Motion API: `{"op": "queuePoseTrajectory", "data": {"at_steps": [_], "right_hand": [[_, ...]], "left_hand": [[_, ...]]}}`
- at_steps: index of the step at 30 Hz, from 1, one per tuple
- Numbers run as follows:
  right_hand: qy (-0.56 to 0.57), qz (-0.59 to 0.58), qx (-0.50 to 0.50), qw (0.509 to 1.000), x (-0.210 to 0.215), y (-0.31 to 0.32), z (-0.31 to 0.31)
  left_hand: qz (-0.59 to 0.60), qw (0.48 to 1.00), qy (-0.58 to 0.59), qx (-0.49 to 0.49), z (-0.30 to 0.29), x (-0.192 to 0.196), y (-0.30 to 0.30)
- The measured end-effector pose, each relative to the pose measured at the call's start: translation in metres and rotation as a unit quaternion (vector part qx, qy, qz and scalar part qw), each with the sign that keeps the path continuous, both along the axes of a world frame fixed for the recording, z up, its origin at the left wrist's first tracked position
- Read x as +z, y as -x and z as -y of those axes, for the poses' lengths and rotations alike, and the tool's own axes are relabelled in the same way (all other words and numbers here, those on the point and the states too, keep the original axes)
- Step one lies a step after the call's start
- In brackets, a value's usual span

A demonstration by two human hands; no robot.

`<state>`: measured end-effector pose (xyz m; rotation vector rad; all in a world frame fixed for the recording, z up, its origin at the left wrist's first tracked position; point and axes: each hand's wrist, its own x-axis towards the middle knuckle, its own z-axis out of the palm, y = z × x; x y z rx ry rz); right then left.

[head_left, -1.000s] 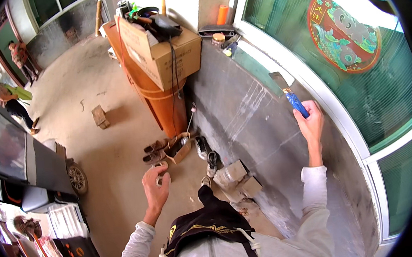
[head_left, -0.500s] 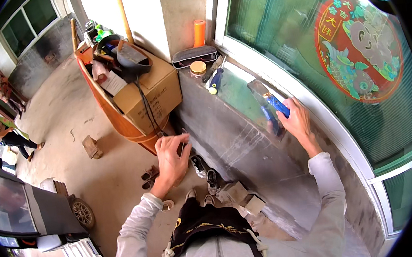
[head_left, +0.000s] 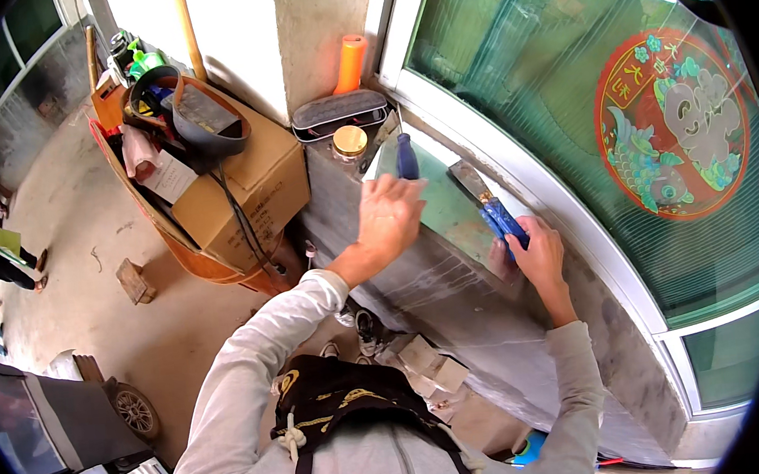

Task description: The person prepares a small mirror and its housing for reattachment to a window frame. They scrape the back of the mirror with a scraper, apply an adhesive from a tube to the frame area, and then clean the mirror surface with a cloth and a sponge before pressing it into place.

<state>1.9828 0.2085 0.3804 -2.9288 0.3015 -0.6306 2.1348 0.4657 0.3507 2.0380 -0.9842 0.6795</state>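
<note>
The left hand (head_left: 391, 213), loosely open, had risen since moments earlier to the frame's centre, just below a screwdriver (head_left: 406, 157); the right hand (head_left: 539, 255) gripped a blue-handled scraper (head_left: 499, 215) over a glass sheet (head_left: 448, 222), right of centre.

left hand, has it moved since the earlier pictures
Yes: the left hand has moved forward and right, closer to the gold-lidded jar.

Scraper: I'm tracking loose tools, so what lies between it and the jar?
A blue-handled screwdriver and part of a shiny greenish strip lie between the scraper and jar, as the head view shows.
</note>
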Motion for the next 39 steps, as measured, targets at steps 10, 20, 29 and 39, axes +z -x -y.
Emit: {"op": "queuePoseTrajectory", "data": {"at_steps": [10,20,29,39], "right_hand": [[-0.112,0.013,0.012,0.994,0.007,0.008,-0.003],[-0.734,0.111,0.066,0.667,0.019,0.077,-0.095],[-0.786,0.144,0.07,0.597,-0.036,0.096,-0.155],[-0.752,0.156,0.062,0.638,-0.045,0.09,-0.18]], "left_hand": [[0.002,0.981,-0.137,0.14,-0.026,0.019,-0.049],[0.022,0.965,-0.175,0.194,-0.023,0.01,-0.041],[-0.104,0.949,-0.133,0.267,-0.006,0.003,-0.049],[-0.592,0.742,0.313,0.035,-0.035,-0.02,0.043]]}}
